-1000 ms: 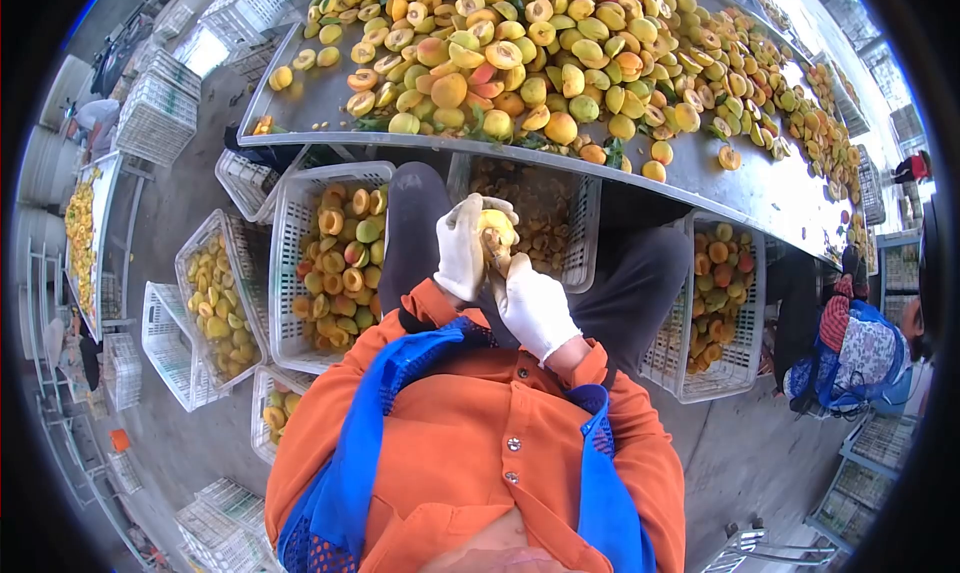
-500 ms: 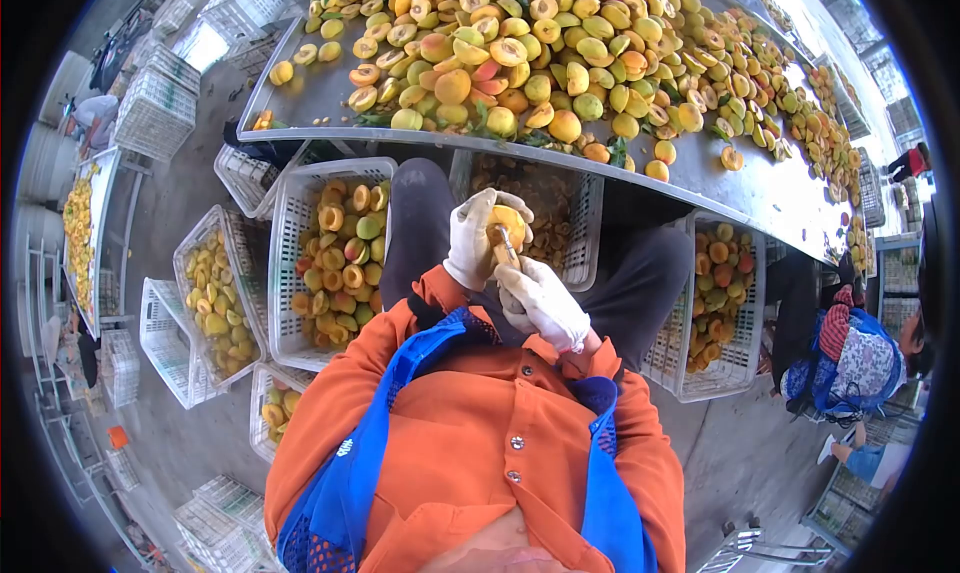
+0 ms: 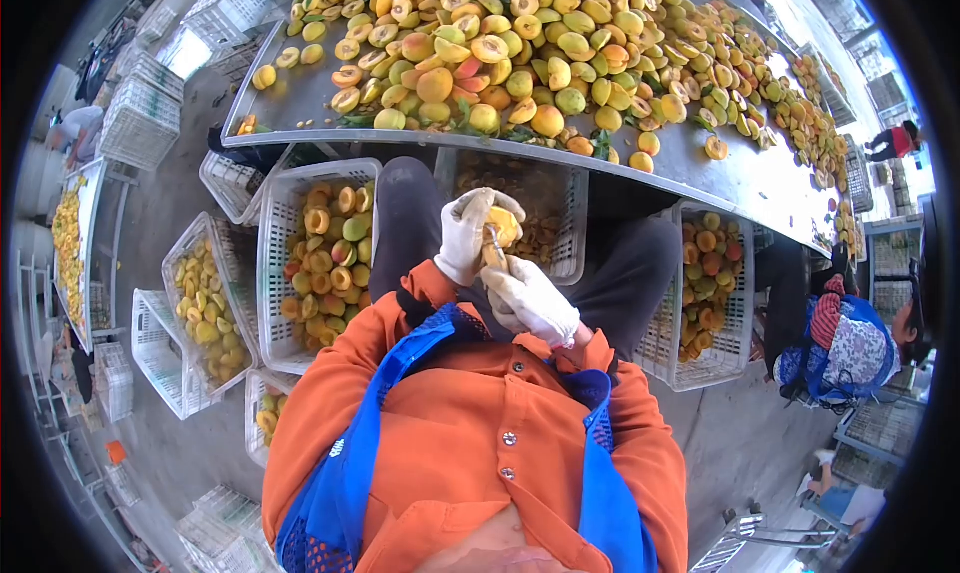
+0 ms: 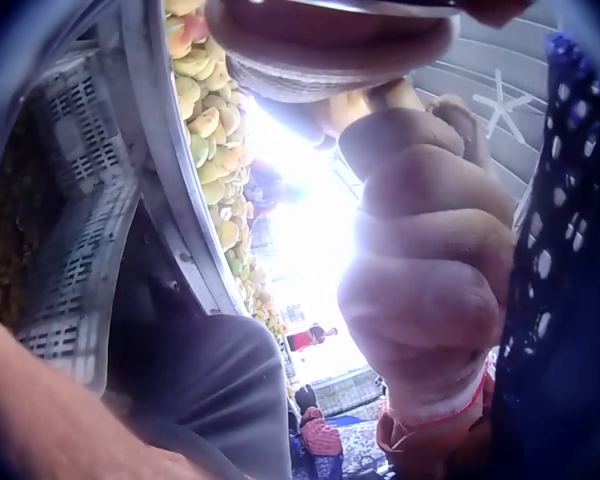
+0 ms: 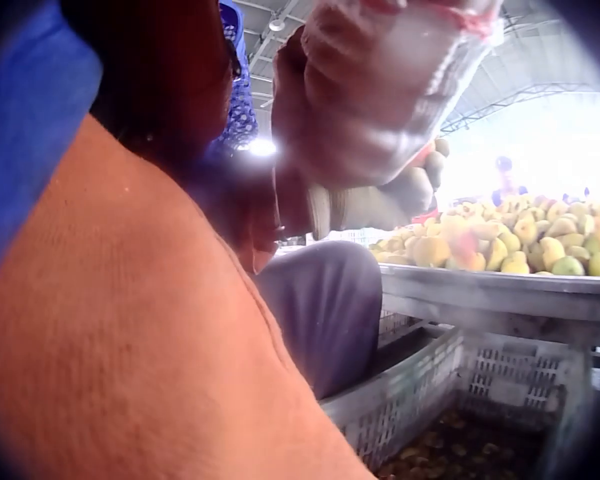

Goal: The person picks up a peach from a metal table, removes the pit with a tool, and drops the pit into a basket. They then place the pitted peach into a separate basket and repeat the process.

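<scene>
In the head view my gloved left hand (image 3: 463, 237) holds a yellow peach (image 3: 507, 227) up over my lap, fingers wrapped about its far side. My gloved right hand (image 3: 534, 301) grips a pitting tool (image 3: 494, 254) with a tan handle and a thin metal shaft. The shaft's tip meets the cut face of the peach and is hidden there. The left wrist view shows the right hand (image 4: 425, 250) with its fingers curled tightly. In the right wrist view the right hand (image 5: 380, 100) fills the top, and the tool is hidden.
A metal table (image 3: 320, 136) heaped with halved peaches (image 3: 560, 53) stands in front. Below its edge, between my knees, is a crate (image 3: 575, 223) of dark scraps. Peach-filled crates stand left (image 3: 268, 283) and right (image 3: 742, 313). Another person (image 3: 840, 343) sits at the right.
The right hand has shifted its hold, and the tool's shaft now shows against the peach. The peach has turned in the left hand. The head view has swung slightly.
</scene>
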### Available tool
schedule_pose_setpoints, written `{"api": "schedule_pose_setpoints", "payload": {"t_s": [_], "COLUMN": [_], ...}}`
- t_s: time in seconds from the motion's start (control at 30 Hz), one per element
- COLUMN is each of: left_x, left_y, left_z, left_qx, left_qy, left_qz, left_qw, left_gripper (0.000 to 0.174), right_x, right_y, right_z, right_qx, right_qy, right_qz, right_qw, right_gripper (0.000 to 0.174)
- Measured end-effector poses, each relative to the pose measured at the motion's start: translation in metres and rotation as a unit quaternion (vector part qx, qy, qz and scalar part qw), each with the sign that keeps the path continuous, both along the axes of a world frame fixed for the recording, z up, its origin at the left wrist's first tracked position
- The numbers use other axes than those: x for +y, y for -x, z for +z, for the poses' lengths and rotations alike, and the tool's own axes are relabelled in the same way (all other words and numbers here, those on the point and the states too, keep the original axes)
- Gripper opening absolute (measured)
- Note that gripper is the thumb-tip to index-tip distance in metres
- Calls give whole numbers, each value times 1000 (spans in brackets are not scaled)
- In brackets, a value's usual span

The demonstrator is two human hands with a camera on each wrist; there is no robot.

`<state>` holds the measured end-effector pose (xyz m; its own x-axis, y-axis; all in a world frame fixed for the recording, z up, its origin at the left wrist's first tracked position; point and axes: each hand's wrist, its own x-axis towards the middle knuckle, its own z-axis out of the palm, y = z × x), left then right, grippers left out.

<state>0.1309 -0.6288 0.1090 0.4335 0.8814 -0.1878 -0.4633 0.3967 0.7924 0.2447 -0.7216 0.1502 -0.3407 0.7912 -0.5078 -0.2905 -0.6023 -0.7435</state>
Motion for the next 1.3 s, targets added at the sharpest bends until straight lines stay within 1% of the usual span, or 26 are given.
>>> {"api": "schedule_pose_setpoints", "payload": {"t_s": [0.03,0.07,0.13,0.17,0.2,0.23,0.27,0.3,0.4,0.43,0.47,0.53,0.57,0.6,0.67,0.73,0.8,0.87,0.9,0.93,1.0,1.07,1.13,1.2,1.23,1.3], "left_x": [3,5,4,4,3,2,1,0,8,17,21,28,34,35,38,39,37,43,56,68,124,179,238,287,296,327], "left_y": [4,7,6,6,5,3,0,-2,-9,-8,-5,-1,4,14,48,91,135,154,160,148,133,81,36,5,-10,-16], "left_z": [3,5,-3,-6,-7,-8,-9,-10,-18,-22,-26,-29,-32,-22,0,0,17,36,24,36,2,14,10,2,0,-23], "left_qx": [-9,-17,-21,-24,-28,-28,-28,-26,-2,1,30,121,124,162,313,426,649,831,816,763,592,582,661,725,736,716], "left_qy": [32,64,120,129,137,104,71,37,105,146,141,20,-30,-61,-181,-294,-298,-334,-355,-380,-371,-271,-270,-245,-225,-225], "left_qz": [-39,-79,-83,-81,-76,-52,-27,-1,-3,22,33,75,100,106,116,188,182,91,126,133,143,175,170,101,141,102], "left_qw": [999,995,989,988,987,993,997,999,994,989,989,990,987,979,925,834,676,435,439,505,701,747,679,635,622,653], "left_gripper": [37,37,39,39,39,39,39,39,39,39,36,31,27,24,21,21,26,31,34,33,38,44,50,51,52,49], "right_x": [0,-1,-1,-4,-3,-2,-1,-1,-2,-4,-3,-3,0,9,21,18,22,25,30,34,37,40,36,33,31,27], "right_y": [2,2,3,2,0,-2,-3,-6,-15,-22,-26,-29,-38,-44,-64,-78,-81,-80,-79,-78,-78,-81,-80,-77,-76,-77], "right_z": [2,-12,-40,-38,-23,-7,3,7,-1,-4,-11,-31,-42,-43,-79,-97,-97,-87,-85,-84,-87,-93,-80,-70,-70,-68], "right_qx": [-89,-216,-447,-382,-241,-91,62,103,26,-29,-181,-455,-498,-610,-721,-717,-723,-697,-693,-688,-676,-661,-604,-575,-575,-565], "right_qy": [-23,-145,-367,-258,-167,-70,28,46,-4,-39,-121,-271,-259,-225,-161,-237,-244,-226,-223,-219,-212,-209,-228,-215,-204,-197], "right_qz": [8,7,7,13,6,1,-4,-21,-20,5,-8,-37,-48,16,190,190,212,198,183,167,144,125,84,55,52,41], "right_qw": [996,966,816,888,956,993,998,993,999,999,976,847,826,760,647,627,611,651,661,672,691,709,759,788,790,800], "right_gripper": [21,21,21,20,18,17,15,15,14,17,19,24,28,39,44,46,43,43,41,40,36,33,31,31,31,31]}}
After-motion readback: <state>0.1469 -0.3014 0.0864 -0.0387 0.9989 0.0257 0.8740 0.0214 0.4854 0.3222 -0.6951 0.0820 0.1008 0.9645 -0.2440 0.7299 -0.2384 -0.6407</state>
